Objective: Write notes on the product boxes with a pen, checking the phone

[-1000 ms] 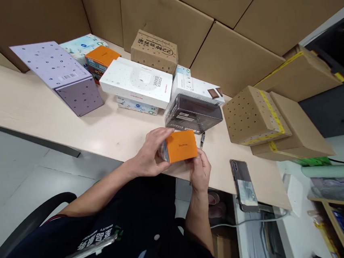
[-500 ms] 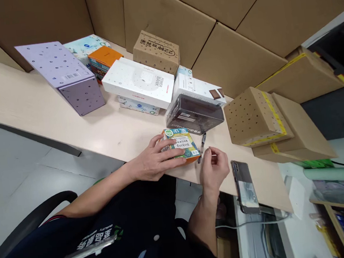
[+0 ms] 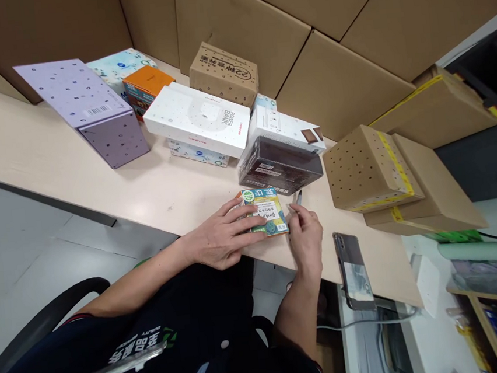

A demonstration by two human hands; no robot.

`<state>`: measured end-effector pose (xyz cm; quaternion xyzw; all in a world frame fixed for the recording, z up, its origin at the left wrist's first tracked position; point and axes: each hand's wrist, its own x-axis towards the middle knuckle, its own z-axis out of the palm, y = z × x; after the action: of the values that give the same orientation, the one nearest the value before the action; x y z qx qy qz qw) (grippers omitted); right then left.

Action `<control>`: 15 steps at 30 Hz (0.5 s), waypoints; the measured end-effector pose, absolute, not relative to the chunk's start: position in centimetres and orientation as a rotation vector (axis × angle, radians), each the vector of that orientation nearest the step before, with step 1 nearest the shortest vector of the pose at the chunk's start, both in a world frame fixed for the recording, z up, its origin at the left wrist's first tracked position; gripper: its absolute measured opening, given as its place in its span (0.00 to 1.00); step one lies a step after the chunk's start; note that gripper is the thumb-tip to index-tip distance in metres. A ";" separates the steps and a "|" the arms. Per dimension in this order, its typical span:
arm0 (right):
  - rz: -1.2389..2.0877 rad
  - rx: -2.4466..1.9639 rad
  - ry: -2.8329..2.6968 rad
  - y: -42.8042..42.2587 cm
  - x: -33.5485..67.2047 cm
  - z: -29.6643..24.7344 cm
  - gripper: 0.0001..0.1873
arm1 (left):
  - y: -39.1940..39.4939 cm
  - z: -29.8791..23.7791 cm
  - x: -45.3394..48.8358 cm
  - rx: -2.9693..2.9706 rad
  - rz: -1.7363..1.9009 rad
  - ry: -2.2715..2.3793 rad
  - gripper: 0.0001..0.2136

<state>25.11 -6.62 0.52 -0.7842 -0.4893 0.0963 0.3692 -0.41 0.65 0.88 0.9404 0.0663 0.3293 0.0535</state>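
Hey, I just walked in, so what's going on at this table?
A person sits at the table with their left hand laid over a small printed box. Their right hand is at the box's right side, close to a pen; whether it grips the pen is hard to tell. Just beyond stands a dark box, and a phone lies to the right.

The small box (image 3: 273,202) is showing smooth printed card, the dark box (image 3: 284,168) is gleaming like plastic film, and the desk (image 3: 143,188) is resembling smooth, matt wood.
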 end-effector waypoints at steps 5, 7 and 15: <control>0.437 -1.573 -0.697 -7.1 25.4 0.7 0.14 | 0.9 1.1 -0.4 2.759 1.105 0.162 0.27; 0.512 -1.318 -0.605 -7.2 25.1 1.4 0.13 | 1.0 1.1 -0.4 2.708 1.153 0.136 0.25; 0.462 -1.035 -0.812 -7.0 22.0 5.0 0.14 | 1.1 1.1 -0.6 2.633 1.250 0.097 0.19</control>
<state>21.97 -7.05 5.04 -0.4766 -0.3740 0.2128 0.7666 -0.58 1.12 1.12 0.8971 0.0332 0.4259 0.1126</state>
